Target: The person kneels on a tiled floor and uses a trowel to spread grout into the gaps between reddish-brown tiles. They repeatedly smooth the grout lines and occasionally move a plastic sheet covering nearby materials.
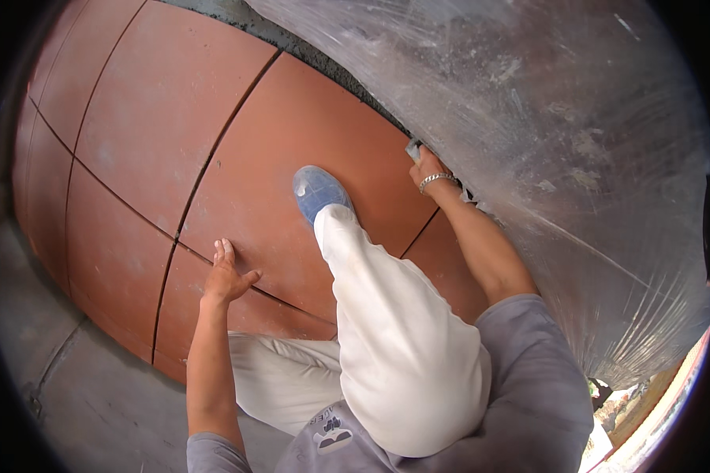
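My left hand (230, 273) rests over the terracotta-red square tiles (131, 120), its fingers spread near a dark joint between them. At the right, my right hand (429, 167), with a metal bracelet at the wrist, grips a small pale grey tool (412, 148), whose exact kind I cannot make out. It is at the tiles' far edge, where a dark grey strip of mortar (317, 55) runs beside a sheet of cloudy plastic (560, 142).
My foot in a blue shoe (320, 191) stands on a tile, with the other leg folded behind it. Grey concrete (28, 323) borders the tiles at the lower left. The plastic covers a large surface along the right, with some small debris beyond its lower edge.
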Tool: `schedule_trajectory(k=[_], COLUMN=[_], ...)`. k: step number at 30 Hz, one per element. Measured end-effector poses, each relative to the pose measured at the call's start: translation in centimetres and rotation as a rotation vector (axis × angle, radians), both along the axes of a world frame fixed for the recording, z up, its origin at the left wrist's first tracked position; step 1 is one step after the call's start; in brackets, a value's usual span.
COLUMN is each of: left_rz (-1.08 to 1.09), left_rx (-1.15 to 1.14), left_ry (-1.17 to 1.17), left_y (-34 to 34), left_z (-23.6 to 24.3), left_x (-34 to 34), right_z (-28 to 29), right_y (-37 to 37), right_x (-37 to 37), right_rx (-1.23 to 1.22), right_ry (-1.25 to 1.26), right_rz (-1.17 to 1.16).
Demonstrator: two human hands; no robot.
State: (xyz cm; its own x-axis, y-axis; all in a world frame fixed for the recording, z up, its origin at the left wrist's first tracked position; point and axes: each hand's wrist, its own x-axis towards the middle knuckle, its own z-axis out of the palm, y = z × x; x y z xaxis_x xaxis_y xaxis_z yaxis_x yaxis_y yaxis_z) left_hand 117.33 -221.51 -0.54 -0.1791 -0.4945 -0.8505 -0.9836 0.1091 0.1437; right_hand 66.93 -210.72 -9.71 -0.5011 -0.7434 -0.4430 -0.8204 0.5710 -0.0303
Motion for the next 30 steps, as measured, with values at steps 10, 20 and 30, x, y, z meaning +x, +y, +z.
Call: schedule_trajectory(k=[10,20,30], left_rz=[-0.015,-0.038,-0.028], left_rx=[0.039,0.01,0.029], left_ry=[0.004,0.054,-0.024], left_y=[-0.4,0.0,0.0], left_z=[1.3,0.1,0.5], left_x=[-0.2,0.7,0.0], right_z=[1.9,2.3,-1.5], right_y=[2.6,-4.0,8.7], right_x=[0.7,3.7,-1.6], right_rx=[-0.103,0.006,-0.062], right_ry=[-0.135,-0.162,0.081], right_rz=[-0.056,-0.233,-0.172])
